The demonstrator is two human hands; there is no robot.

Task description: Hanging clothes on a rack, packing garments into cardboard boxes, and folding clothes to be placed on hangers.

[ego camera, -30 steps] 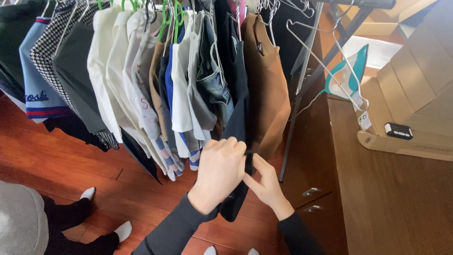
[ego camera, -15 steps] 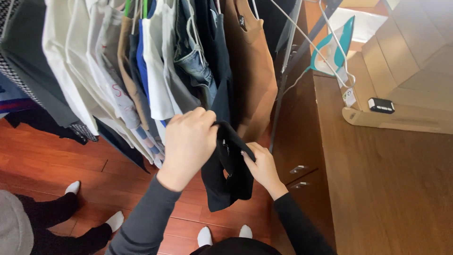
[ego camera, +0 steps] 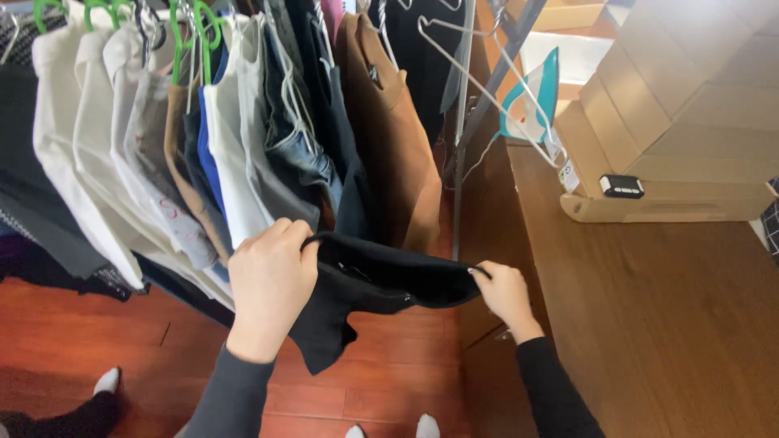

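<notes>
Red-brown wood floor (ego camera: 389,381) under a crowded clothes rack (ego camera: 243,122): left hand (ego camera: 272,284) and right hand (ego camera: 505,294) each clenched on an end of the black garment (ego camera: 381,284), stretched flat between them just below the hung clothes, wooden table (ego camera: 665,324) at right; looks like mid-spread, steady even grip needed

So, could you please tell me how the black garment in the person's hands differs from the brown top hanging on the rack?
The black garment is stretched sideways between the left hand and the right hand; the brown top hangs straight down on the rack. The black garment is off any hanger, its lower corner drooping, while the brown top sits on a wire hanger. One is black, the other tan-brown. Both are soft clothing by the same rack.
</notes>
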